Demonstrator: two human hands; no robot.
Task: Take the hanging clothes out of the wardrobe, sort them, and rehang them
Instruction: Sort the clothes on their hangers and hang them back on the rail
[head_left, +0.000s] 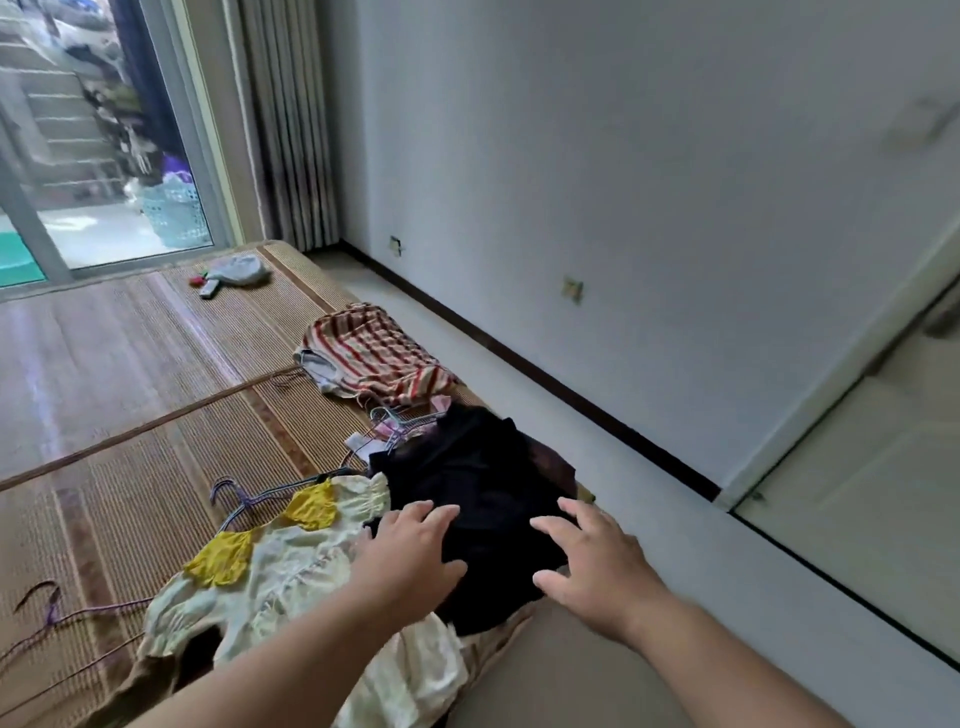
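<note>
A black garment (483, 483) lies spread on the bamboo mat of the bed (156, 364). My left hand (410, 551) lies flat on its near left part with fingers spread. My right hand (592, 566) is at its near right edge, fingers straight and spread. Left of the black garment lies a cream dress with yellow patches (275, 577), with purple wire hangers (234, 493) beside it. Beyond the black garment lie pink clothes on hangers (400, 426) and a red-and-cream striped garment (379, 353).
More thin hangers (57, 618) lie on the mat at the left. A grey cloth (241, 270) and small items rest near the far end of the bed. A glass sliding door (104, 145) and curtain (291, 130) are behind; bare floor (649, 519) runs along the right wall.
</note>
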